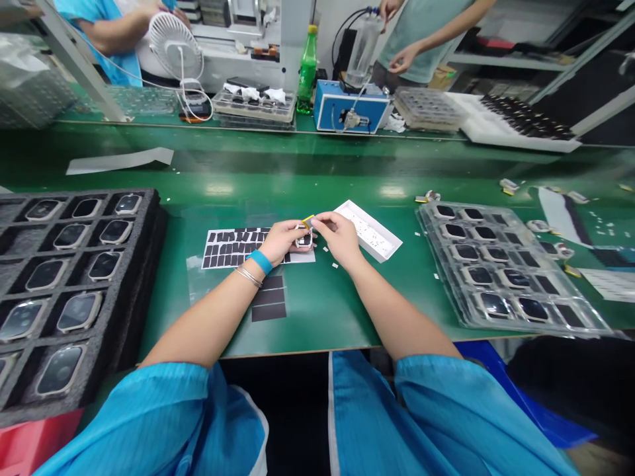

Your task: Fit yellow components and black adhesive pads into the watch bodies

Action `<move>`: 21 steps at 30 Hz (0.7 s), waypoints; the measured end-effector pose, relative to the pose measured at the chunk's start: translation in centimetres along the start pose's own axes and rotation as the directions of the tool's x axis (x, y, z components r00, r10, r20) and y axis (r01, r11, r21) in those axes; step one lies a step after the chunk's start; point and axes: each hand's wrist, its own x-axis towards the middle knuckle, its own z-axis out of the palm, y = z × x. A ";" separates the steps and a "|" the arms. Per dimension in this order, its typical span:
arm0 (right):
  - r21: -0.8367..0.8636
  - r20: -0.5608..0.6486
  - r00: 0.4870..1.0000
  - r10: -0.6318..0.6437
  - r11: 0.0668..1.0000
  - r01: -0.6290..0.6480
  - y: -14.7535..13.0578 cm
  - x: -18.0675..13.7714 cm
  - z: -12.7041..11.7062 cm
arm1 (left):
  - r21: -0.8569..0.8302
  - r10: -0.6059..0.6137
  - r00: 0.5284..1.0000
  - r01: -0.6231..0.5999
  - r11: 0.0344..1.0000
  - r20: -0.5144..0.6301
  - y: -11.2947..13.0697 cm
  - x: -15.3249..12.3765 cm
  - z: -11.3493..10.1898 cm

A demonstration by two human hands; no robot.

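Observation:
My left hand (280, 242) is closed around a small watch case (303, 237) whose inside faces up over the middle of the bench. A yellow-edged piece (308, 220) sticks up at the case's top side. The fingers of my right hand (339, 235) are pinched together at the right edge of the case; whatever is between the fingertips is too small to make out. Beneath my left hand lies a white sheet (225, 249) with rows of black stickers. Right behind my right hand is a shallow white box (380, 236) with tiny pieces inside.
A dark foam tray (159, 218) of watches stands at left, a clear plastic tray (459, 264) of watch faces at right. Black strips (268, 299) lie near the front edge. On the back ledge are a fan (176, 46), green bottle (307, 69) and blue box (330, 109). Two people work behind.

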 end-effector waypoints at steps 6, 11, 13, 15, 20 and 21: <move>-0.171 -0.059 0.983 -0.175 0.972 0.163 -0.8 -0.7 0.1 | -0.101 -0.035 0.992 0.047 0.994 0.125 -0.2 0.0 -0.3; -0.397 0.013 0.942 -0.336 0.863 0.313 -0.7 -0.9 0.3 | -0.061 -0.022 0.999 0.023 0.998 0.025 -0.3 0.0 0.0; -0.484 0.088 0.901 -0.424 0.773 0.411 -0.7 -1.0 0.4 | -0.080 -0.030 1.000 0.029 0.996 -0.005 -0.2 -0.1 0.1; -0.547 0.177 0.860 -0.478 0.679 0.489 -0.7 -1.1 0.5 | -0.135 -0.049 0.999 0.046 0.990 -0.021 0.0 -0.1 0.0; -0.590 0.280 0.827 -0.487 0.593 0.548 -0.6 -1.1 0.5 | -0.328 -0.126 0.992 0.117 0.937 -0.006 0.3 0.3 -0.8; -0.573 0.280 0.830 -0.482 0.610 0.548 -0.4 -1.0 0.5 | -0.334 -0.119 0.993 0.113 0.936 0.003 0.3 0.4 -1.0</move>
